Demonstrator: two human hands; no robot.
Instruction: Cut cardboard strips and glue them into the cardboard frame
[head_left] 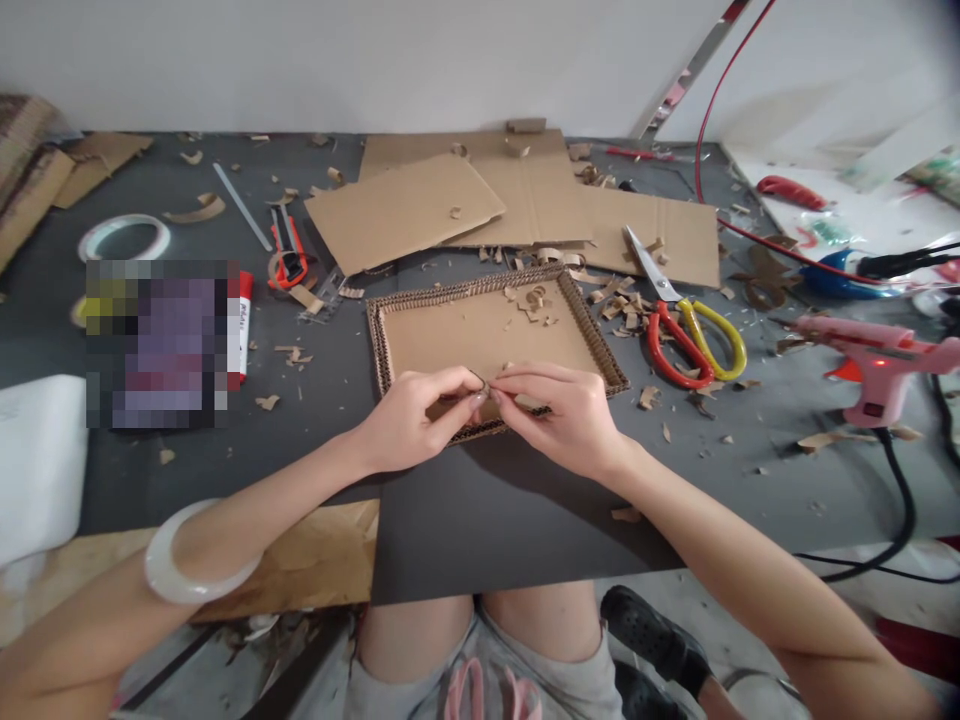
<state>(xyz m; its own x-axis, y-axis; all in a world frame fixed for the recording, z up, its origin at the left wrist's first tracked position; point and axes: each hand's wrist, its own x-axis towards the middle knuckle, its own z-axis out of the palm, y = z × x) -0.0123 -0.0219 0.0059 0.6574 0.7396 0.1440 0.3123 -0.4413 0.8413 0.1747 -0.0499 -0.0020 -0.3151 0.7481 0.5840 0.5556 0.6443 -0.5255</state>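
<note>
My left hand (429, 412) and my right hand (561, 408) meet fingertip to fingertip, both pinched around a small brown piece that looks like a cardboard scrap (485, 386). Most of it is hidden by the fingers. Just beneath them lies a shallow cardboard tray (450, 335) with a rim of corrugated strips. My wrists and hands cover part of its near edge. Several curled cardboard bits (536, 298) rest inside the tray near its far right corner.
Scissors (679, 325) with red and yellow handles lie right of the tray, beside a pink glue gun (874, 360) with a cord. An orange utility knife (287, 250), tape roll (124, 238) and red marker (240, 328) are at left. Cardboard sheets (409, 212) lie behind, scraps all around.
</note>
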